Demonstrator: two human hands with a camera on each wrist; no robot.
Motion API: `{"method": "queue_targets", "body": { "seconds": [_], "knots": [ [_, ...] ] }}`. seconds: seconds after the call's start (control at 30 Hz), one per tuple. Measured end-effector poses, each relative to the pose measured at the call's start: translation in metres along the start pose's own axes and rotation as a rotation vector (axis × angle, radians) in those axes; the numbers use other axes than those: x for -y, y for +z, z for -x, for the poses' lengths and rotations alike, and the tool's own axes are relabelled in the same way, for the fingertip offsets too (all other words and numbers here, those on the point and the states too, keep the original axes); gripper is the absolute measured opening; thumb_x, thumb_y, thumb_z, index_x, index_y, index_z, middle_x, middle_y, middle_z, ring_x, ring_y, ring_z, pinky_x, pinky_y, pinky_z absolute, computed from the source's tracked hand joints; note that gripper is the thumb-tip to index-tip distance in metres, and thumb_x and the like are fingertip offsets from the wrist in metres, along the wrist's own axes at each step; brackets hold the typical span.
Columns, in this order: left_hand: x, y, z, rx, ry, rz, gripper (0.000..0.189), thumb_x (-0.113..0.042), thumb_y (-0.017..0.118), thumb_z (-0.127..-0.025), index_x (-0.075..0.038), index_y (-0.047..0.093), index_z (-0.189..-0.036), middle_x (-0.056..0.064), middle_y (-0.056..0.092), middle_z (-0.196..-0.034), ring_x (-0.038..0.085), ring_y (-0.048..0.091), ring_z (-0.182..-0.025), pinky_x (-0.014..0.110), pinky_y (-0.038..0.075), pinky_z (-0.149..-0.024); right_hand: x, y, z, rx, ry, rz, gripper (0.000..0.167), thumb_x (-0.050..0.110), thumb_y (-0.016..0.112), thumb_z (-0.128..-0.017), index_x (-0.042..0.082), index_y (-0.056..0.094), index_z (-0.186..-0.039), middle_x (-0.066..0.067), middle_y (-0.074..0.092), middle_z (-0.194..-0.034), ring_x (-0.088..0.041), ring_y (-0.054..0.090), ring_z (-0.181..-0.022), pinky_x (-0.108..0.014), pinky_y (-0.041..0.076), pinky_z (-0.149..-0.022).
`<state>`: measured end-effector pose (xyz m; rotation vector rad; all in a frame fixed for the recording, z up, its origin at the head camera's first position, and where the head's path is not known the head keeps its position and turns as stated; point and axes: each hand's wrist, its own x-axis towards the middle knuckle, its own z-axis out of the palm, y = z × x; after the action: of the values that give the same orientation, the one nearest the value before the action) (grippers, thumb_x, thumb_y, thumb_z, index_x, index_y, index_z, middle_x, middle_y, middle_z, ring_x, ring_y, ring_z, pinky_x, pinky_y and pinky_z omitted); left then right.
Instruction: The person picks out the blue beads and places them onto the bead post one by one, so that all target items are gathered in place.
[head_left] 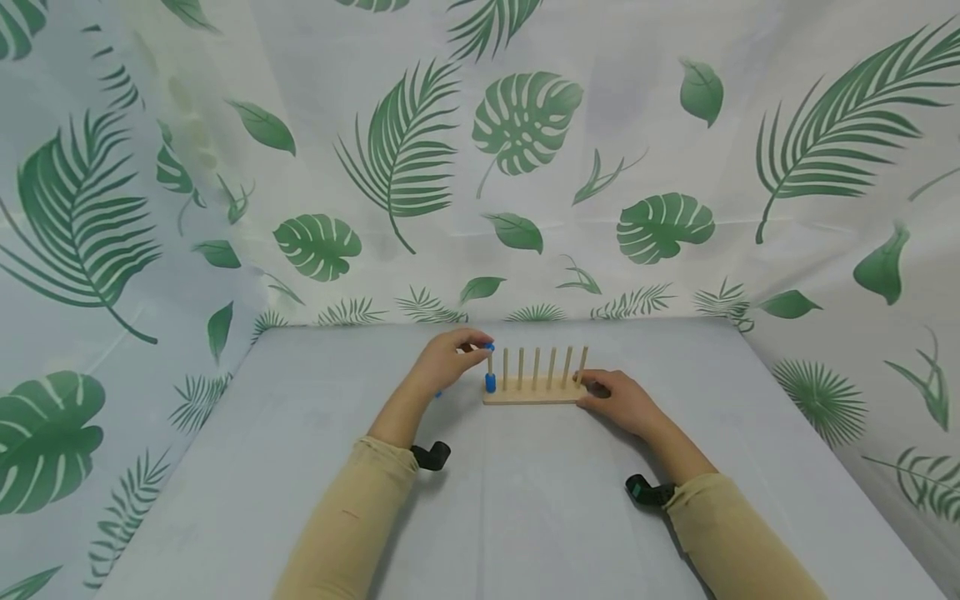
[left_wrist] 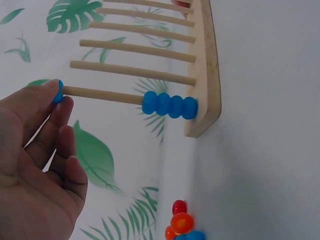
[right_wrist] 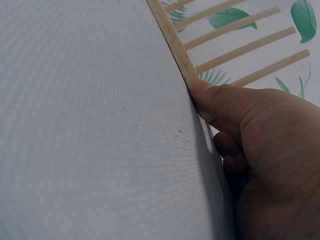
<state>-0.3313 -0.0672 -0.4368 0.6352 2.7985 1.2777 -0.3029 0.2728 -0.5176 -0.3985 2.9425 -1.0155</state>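
A wooden peg rack (head_left: 534,398) with a row of upright pegs stands on the table. Several blue beads (left_wrist: 170,105) are stacked at the foot of its leftmost peg. At the top of that same peg, my left hand (head_left: 446,360) pinches another blue bead (left_wrist: 59,92) between thumb and fingertips; the peg's tip meets the bead. My right hand (head_left: 621,402) grips the right end of the rack's base, thumb on the near side, as the right wrist view shows. The other pegs carry no beads.
Loose beads, among them an orange bead (left_wrist: 182,222) and a red bead (left_wrist: 179,207), lie on the table left of the rack, mostly hidden behind my left arm in the head view. A leaf-print curtain (head_left: 525,208) rises behind the white table (head_left: 525,500).
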Motion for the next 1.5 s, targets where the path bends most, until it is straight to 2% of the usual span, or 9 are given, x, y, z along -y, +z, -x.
{"method": "queue_targets", "body": {
  "seconds": [0.27,0.7,0.87,1.2,1.5],
  "knots": [
    [0.007,0.008,0.001,0.022,-0.043,0.013,0.028,-0.038,0.065,-0.095,-0.026,0.069,-0.12,-0.006,0.068,-0.111,0.015,0.058,-0.103,0.034,0.05,-0.08,0.001,-0.001,0.0,0.001,-0.005,-0.001,0.048,0.03,0.072,-0.091,0.012,0.061,-0.134,-0.02,0.058,-0.136,-0.042,0.051,-0.128,-0.06,0.037,-0.108],
    [0.022,0.024,0.003,0.045,-0.067,0.043,0.029,-0.034,0.068,-0.094,-0.02,0.07,-0.119,-0.003,0.069,-0.114,0.016,0.059,-0.101,0.034,0.048,-0.084,0.001,-0.001,0.001,-0.008,-0.006,-0.003,0.048,0.031,0.072,-0.09,0.013,0.062,-0.133,-0.019,0.059,-0.135,-0.041,0.052,-0.127,-0.059,0.038,-0.107],
    [0.027,0.029,0.005,0.052,-0.084,0.058,0.026,-0.031,0.069,-0.094,-0.02,0.071,-0.117,-0.002,0.069,-0.116,0.017,0.059,-0.101,0.032,0.048,-0.081,0.001,-0.001,0.001,-0.007,-0.008,0.001,0.048,0.031,0.072,-0.09,0.013,0.062,-0.133,-0.019,0.059,-0.136,-0.041,0.052,-0.127,-0.06,0.037,-0.107],
    [0.03,0.032,0.006,0.076,-0.096,0.073,0.026,-0.031,0.07,-0.092,-0.02,0.071,-0.115,0.0,0.068,-0.114,0.018,0.058,-0.098,0.03,0.049,-0.072,0.002,-0.001,0.001,-0.009,-0.011,0.008,0.048,0.031,0.072,-0.09,0.012,0.062,-0.133,-0.02,0.059,-0.135,-0.042,0.052,-0.126,-0.06,0.037,-0.107],
    [0.033,0.028,0.011,0.072,-0.092,0.055,0.033,-0.031,0.068,-0.094,-0.022,0.068,-0.125,-0.002,0.068,-0.119,0.017,0.058,-0.101,0.032,0.048,-0.076,0.002,-0.001,0.001,-0.001,-0.004,0.005,0.048,0.031,0.072,-0.091,0.013,0.061,-0.134,-0.019,0.058,-0.136,-0.041,0.051,-0.128,-0.06,0.037,-0.107]
  ]
}}
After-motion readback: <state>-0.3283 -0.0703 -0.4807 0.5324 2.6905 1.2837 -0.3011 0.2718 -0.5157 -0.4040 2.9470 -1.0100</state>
